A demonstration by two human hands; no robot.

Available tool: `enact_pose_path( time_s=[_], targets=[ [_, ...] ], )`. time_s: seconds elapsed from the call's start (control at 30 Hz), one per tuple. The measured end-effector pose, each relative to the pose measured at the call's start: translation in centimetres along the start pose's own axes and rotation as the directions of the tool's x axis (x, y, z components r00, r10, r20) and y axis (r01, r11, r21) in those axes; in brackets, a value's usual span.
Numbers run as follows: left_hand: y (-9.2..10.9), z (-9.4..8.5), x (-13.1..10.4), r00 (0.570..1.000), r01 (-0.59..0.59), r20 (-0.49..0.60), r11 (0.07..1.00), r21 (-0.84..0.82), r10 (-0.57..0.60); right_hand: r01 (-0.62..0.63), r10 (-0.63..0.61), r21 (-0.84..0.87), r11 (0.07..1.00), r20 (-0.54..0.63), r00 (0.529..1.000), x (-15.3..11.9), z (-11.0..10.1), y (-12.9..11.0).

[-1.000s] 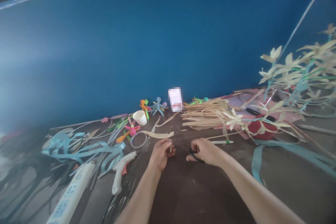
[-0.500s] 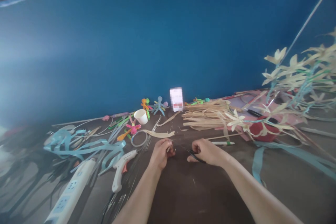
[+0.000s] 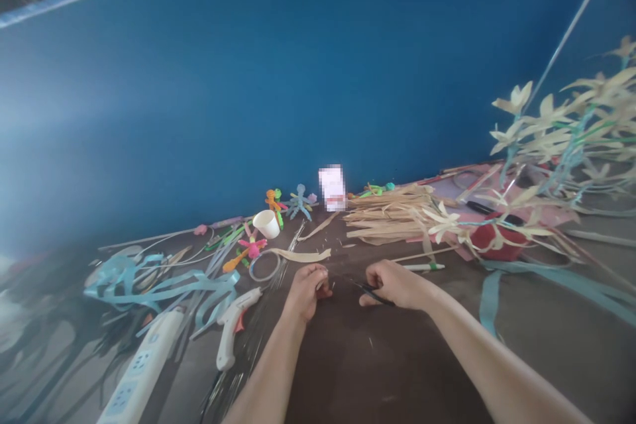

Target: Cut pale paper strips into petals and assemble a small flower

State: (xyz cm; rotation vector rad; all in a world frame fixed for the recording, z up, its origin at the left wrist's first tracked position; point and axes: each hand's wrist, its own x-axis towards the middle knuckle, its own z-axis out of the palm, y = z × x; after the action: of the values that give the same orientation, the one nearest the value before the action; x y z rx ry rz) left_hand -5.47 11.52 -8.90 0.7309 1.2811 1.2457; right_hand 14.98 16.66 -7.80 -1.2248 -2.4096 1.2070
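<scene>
My left hand (image 3: 309,288) is closed, its thumb and fingers pinched on a small pale piece (image 3: 320,280), mostly covered by the fingers. A short distance to its right, my right hand (image 3: 392,286) grips a slim black tool, seemingly scissors (image 3: 373,293), with thin tips pointing left toward my left hand. The tips are apart from the pale piece. Just beyond both hands lie a cream strip (image 3: 303,256) and a white pen with a green end (image 3: 424,267). Small pale scraps dot the brown table (image 3: 368,371).
At left are a glue gun (image 3: 231,331), a power strip (image 3: 144,361), blue ribbon (image 3: 163,281), a tape roll (image 3: 264,266) and a paper cup (image 3: 267,224). Dry strips (image 3: 387,215), cream flowers (image 3: 571,126) and a red object (image 3: 497,242) fill the right. A blue partition (image 3: 298,79) rises behind.
The view shifts slightly. My right hand has moved a little to the right, and the black tool's tips have drawn slightly away from my left hand. My left hand keeps its pinch.
</scene>
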Motion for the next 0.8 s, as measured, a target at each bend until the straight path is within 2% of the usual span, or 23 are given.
enact_pose_path(
  time_s=[0.43,0.8],
  targets=[
    [-0.29,-0.34,0.29,0.999,-0.037,-0.029,0.999,0.015,0.037,0.028,-0.029,-0.017,0.999,-0.093,0.995,0.32,0.23,0.18],
    [0.12,-0.11,0.19,1.000,0.015,-0.022,0.998,-0.053,-0.016,0.021,-0.048,-0.159,0.987,-0.173,0.984,0.17,0.48,-0.49]
  ],
)
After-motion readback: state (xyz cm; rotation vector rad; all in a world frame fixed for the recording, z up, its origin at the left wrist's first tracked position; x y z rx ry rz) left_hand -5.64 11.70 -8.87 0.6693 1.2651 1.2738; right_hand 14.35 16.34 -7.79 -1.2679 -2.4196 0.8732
